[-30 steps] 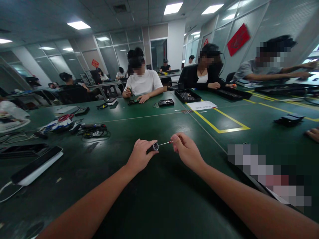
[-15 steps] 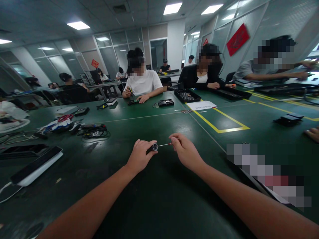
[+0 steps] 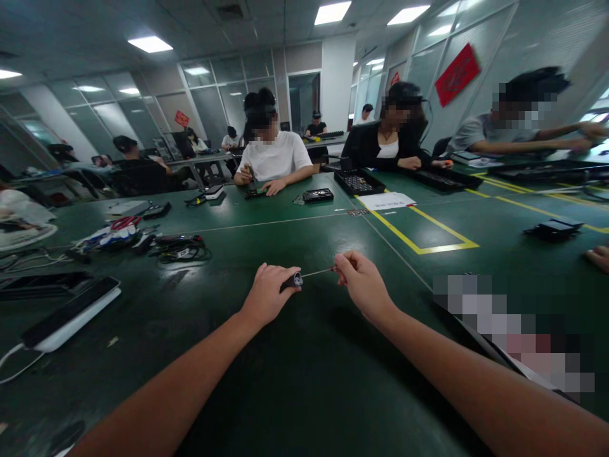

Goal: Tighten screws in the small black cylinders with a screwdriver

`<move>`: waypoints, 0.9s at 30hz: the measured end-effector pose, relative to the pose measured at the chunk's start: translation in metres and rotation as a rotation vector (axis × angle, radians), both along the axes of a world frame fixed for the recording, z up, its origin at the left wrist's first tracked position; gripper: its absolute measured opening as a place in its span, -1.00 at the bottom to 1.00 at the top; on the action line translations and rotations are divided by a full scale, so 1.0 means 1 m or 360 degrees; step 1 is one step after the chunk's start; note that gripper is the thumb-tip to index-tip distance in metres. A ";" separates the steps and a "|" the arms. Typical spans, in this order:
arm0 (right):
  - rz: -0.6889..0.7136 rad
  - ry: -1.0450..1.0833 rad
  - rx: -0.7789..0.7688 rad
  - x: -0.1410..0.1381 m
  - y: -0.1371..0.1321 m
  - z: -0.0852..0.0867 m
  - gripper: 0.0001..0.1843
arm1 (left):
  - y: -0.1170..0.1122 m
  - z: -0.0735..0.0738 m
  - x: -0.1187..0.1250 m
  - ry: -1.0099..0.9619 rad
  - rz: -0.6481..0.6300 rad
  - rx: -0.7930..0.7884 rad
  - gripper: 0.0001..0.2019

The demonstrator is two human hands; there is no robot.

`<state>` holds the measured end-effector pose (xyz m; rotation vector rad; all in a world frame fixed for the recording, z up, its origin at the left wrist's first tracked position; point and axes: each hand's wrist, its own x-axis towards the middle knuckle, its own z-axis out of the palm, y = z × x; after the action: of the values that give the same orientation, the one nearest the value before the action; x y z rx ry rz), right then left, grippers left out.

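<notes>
One tube (image 3: 290, 282), clasped in my left grip (image 3: 266, 294); one rod (image 3: 318, 273), pinched in my right grip (image 3: 364, 284), aimed at tube's end; table (image 3: 304, 368) below both.

Green table (image 3: 280, 393): is spreading across the foreground, thin pale lines crossing its surface.
White sheet (image 3: 386, 200): is lying flat, covering part of the yellow tape.
Yellow tape outline (image 3: 447, 247): is running from the white sheet toward the near side.
Gridded tray (image 3: 359, 183): is sitting just behind and left of the white sheet, holding small parts.
Long black tray (image 3: 442, 179): is sitting behind and right of the white sheet.
Small black case (image 3: 318, 195): is lying left of the white sheet.
Cable pile (image 3: 183, 249): is lying well left of the white sheet.
Black-and-white slab (image 3: 78, 314): is lying far left of the white sheet, and nearer.
</notes>
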<state>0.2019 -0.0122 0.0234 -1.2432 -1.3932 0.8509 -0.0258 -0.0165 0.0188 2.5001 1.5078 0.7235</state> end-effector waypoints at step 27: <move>-0.0182 -0.0044 0.0264 -0.002 -0.015 0.017 -0.74 | 0.008 0.001 -0.005 -0.0900 0.0165 -0.0363 -0.61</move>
<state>0.2002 -0.0271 0.0404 -1.1985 -1.3718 0.6288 -0.0304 -0.0086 0.0194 1.8472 1.4103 1.0888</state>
